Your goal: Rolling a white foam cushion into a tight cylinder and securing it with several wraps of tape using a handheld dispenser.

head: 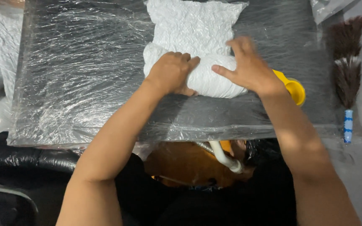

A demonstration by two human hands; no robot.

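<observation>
A white crinkled fabric piece [193, 29] lies on a work surface covered with clear plastic film [80, 75]. Its near end is rolled into a tight bundle. My left hand [171, 72] is closed on the left part of that roll. My right hand [248, 65] presses down on the right part, fingers spread over the roll. The rest of the fabric stretches flat away from me toward the far edge.
A yellow round object [294, 88] sits partly hidden behind my right wrist. A feather duster with a blue-and-white handle [347, 75] lies at the right. White fabric [3, 42] hangs at the left edge. A white tube [225, 157] shows below the table edge.
</observation>
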